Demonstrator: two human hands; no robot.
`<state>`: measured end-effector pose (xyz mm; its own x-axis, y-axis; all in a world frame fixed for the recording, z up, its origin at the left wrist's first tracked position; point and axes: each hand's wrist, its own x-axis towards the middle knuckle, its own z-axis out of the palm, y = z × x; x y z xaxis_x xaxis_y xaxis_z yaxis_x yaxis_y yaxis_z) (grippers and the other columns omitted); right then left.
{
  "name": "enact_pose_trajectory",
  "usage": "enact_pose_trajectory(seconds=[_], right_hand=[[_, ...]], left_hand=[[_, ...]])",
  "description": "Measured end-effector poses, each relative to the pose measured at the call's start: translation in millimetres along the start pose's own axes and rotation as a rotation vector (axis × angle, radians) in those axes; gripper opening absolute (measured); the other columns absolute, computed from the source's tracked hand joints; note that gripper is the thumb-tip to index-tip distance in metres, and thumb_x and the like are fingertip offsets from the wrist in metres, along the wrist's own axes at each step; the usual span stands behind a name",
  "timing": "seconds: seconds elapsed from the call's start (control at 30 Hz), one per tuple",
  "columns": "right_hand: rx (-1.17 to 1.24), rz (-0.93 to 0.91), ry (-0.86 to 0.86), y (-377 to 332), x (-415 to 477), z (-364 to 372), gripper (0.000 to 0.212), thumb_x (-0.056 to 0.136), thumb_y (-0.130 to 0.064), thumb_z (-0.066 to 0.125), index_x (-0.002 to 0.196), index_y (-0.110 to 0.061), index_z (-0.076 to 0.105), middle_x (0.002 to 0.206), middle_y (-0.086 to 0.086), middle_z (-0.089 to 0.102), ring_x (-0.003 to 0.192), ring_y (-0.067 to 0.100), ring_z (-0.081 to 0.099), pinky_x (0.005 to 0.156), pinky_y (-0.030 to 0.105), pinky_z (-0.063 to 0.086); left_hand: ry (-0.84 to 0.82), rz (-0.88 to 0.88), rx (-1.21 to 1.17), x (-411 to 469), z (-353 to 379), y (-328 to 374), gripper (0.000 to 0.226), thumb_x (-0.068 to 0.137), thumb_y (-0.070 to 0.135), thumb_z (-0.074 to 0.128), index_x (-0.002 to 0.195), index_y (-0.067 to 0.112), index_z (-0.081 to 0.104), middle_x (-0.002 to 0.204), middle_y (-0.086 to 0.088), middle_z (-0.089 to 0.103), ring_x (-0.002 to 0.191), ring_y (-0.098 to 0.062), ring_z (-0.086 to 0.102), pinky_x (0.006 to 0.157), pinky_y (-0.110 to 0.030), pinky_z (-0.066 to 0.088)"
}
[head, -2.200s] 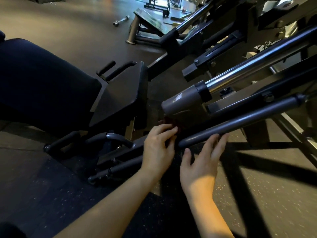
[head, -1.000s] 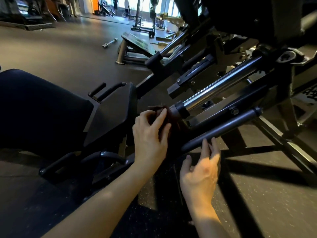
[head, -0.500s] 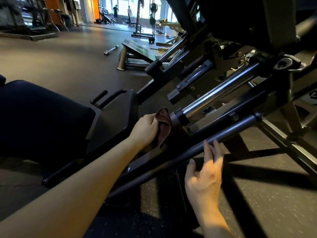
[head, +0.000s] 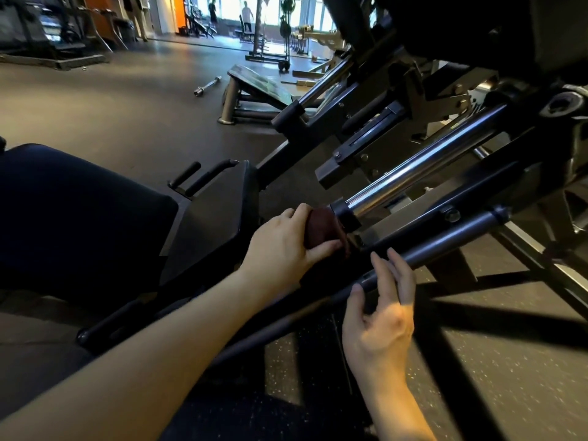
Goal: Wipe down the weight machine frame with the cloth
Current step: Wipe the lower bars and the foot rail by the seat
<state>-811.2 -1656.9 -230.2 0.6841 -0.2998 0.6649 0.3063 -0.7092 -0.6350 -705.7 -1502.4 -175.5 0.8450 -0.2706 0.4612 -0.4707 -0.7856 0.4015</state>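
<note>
Since the weight machine frame (head: pixel 410 100) filling the right half of the picture is heavy bolted steel, it should stay rigid under firm rubbing, though its chrome guide rod (head: pixel 423 167) looks slick and the grey lower tube (head: pixel 445 240) looks matte. At centre, the left hand (head: pixel 283 246) has fingers and thumb curled round the dark red cloth (head: pixel 321 227), bunched against the rod's black collar (head: pixel 342 213). The cloth is soft and light, so it is best kept wadded in the palm. Below it, the right hand (head: pixel 378 326) rests nearly straight fingers (head: pixel 401 275) on the tube and holds nothing.
</note>
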Motion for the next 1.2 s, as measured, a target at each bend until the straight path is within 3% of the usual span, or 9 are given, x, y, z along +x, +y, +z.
enact_pose_trajectory(seconds=[0.13,0.4,0.5,0.6,0.7,0.8,0.87,0.97,1.2], right_hand=[[-0.014,0.016,0.002,-3.7,-1.0,4.1,0.049,0.094,-0.015,0.058,0.142,-0.008,0.052,0.158,0.002,0.034,0.142,0.015,0.041,0.109,0.05,0.048],[-0.032,0.028,0.027,-1.7,0.2,1.3,0.048,0.093,-0.015,0.058,0.14,-0.008,0.054,0.154,0.003,0.038,0.139,0.01,0.04,0.11,0.031,0.04],[-0.031,0.029,0.042,-0.3,1.3,-0.4,0.046,0.093,-0.015,0.058,0.138,-0.008,0.056,0.152,0.005,0.04,0.138,0.009,0.04,0.109,0.022,0.035],[-0.023,0.061,0.021,3.7,2.8,-1.4,0.045,0.093,-0.017,0.058,0.138,-0.011,0.057,0.152,0.002,0.039,0.138,0.009,0.039,0.11,0.03,0.039],[-0.047,0.08,0.002,4.5,3.2,0.7,0.045,0.092,-0.016,0.058,0.136,-0.013,0.058,0.151,0.0,0.038,0.139,0.006,0.035,0.112,0.036,0.038],[-0.091,0.069,0.017,4.7,4.5,3.3,0.043,0.091,-0.012,0.06,0.134,-0.012,0.059,0.149,0.002,0.041,0.137,0.007,0.037,0.113,0.028,0.032],[-0.104,0.046,0.025,6.8,5.3,4.6,0.042,0.09,-0.009,0.063,0.133,-0.01,0.06,0.147,0.004,0.043,0.136,0.009,0.04,0.113,0.021,0.031],[-0.103,0.006,0.043,11.8,5.7,5.6,0.042,0.09,-0.006,0.065,0.131,-0.007,0.061,0.145,0.007,0.045,0.134,0.008,0.042,0.111,0.008,0.028],[-0.083,0.002,0.039,14.9,6.0,5.6,0.039,0.09,-0.009,0.064,0.13,-0.009,0.062,0.145,0.004,0.044,0.132,0.004,0.04,0.108,0.012,0.031]], left_hand=[[-0.371,-0.128,-0.419,20.9,-22.3,-10.1,0.059,0.083,0.078,0.05,0.119,0.033,0.062,0.101,0.009,0.071,0.09,-0.008,0.069,0.088,-0.042,0.057],[0.101,-0.204,-0.631,-26.5,11.9,-6.3,0.025,0.107,0.041,0.046,0.115,0.028,0.065,0.107,0.004,0.065,0.099,-0.01,0.063,0.09,-0.041,0.052],[0.111,-0.232,-0.539,-45.2,8.4,-14.2,0.029,0.105,0.043,0.049,0.125,0.029,0.064,0.109,0.009,0.063,0.101,-0.009,0.062,0.09,-0.045,0.054],[0.004,-0.281,-0.233,-56.0,-22.5,-36.8,0.026,0.1,0.038,0.058,0.125,0.036,0.064,0.11,0.011,0.065,0.099,-0.012,0.066,0.086,-0.043,0.058],[0.109,-0.402,-0.132,-59.8,-46.2,-45.2,0.048,0.096,0.033,0.065,0.141,0.037,0.05,0.122,0.009,0.056,0.105,-0.013,0.061,0.083,-0.031,0.054],[0.134,-0.497,-0.377,-47.1,-42.6,-13.0,0.069,0.097,0.048,0.058,0.157,0.039,0.024,0.135,0.005,0.038,0.117,-0.016,0.05,0.098,-0.041,0.053],[0.199,-0.432,-0.566,-39.9,-29.5,13.1,0.063,0.103,0.044,0.051,0.159,0.038,0.022,0.134,0.009,0.035,0.121,-0.012,0.047,0.105,-0.044,0.049],[0.319,-0.155,-0.463,-41.2,-11.2,32.9,0.055,0.104,0.029,0.053,0.157,0.033,0.036,0.132,0.011,0.047,0.12,-0.006,0.049,0.104,-0.037,0.049],[0.41,0.038,-0.232,-54.0,5.3,4.5,0.042,0.096,0.016,0.067,0.138,0.019,0.062,0.13,0.0,0.062,0.117,-0.01,0.054,0.1,-0.02,0.043]])
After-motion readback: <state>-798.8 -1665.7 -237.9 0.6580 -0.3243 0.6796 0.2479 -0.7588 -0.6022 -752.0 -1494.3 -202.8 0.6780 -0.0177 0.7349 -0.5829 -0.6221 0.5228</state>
